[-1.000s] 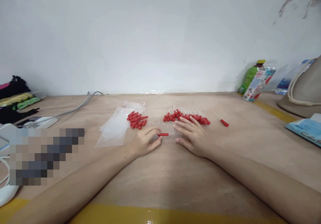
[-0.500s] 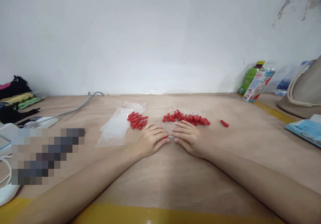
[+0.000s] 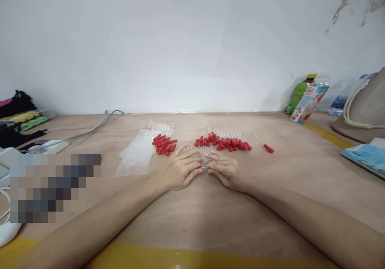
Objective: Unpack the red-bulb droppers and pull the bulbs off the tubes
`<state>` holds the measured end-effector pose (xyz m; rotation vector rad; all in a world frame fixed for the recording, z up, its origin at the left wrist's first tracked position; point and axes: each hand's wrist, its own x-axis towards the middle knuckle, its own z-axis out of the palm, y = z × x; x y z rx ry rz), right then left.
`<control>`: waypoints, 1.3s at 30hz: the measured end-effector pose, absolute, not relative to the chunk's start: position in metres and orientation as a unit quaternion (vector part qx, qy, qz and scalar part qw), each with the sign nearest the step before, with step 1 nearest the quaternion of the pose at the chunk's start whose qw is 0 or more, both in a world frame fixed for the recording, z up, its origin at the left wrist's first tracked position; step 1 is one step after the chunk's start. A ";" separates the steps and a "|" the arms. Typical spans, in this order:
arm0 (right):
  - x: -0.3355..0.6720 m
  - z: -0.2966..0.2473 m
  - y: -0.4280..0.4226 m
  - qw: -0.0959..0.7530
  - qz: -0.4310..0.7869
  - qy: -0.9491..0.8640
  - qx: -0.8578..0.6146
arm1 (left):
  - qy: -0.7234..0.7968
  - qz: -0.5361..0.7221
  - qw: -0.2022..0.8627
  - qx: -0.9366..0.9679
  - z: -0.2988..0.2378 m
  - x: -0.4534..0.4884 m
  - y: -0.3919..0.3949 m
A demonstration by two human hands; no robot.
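Fingers bent, my left hand (image 3: 183, 168) rests over the left part of a row of clear dropper tubes (image 3: 204, 151). A bit of a red rubber bulb shows between its thumb and forefinger. My right hand (image 3: 226, 168) faces it with thumb and fingers drawn together on the right part of the row, gripping tube ends. The fingers hide much of the tubes. Loose red rubber bulbs (image 3: 164, 144) lie in a heap beyond my left hand. Droppers with red bulbs (image 3: 230, 142) lie side by side beyond my right hand. One single dropper (image 3: 268, 148) lies apart on the right.
Clear zip bags (image 3: 135, 154) lie left of the bulb heap. A grey cable (image 3: 96, 129) and black gloves (image 3: 21, 134) are farther left. Bottles (image 3: 306, 98), a beige bag (image 3: 365, 104) and a blue packet (image 3: 365, 156) stand or lie at right. A wall (image 3: 192, 52) bounds the table.
My right fingers have curled and drawn closer together over the tubes. The left fingers have spread and lifted slightly. The bulbs and droppers lie as before.
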<state>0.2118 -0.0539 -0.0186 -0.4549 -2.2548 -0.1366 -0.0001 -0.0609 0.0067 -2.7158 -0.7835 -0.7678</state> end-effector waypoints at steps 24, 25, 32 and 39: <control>0.226 -0.017 -0.050 0.392 -0.105 -0.841 -0.357 | -0.514 -0.398 0.063 -0.758 0.023 -0.058 -0.020; 0.223 -0.017 -0.050 0.400 -0.104 -0.837 -0.358 | -0.520 -0.391 0.059 -0.757 0.023 -0.060 -0.019; 0.192 -0.016 -0.045 0.502 -0.128 -0.782 -0.346 | -0.522 -0.334 0.118 -0.776 0.012 -0.065 -0.013; 0.177 -0.022 -0.035 0.487 -0.130 -0.778 -0.377 | -0.513 -0.305 0.210 -0.774 0.005 -0.063 -0.013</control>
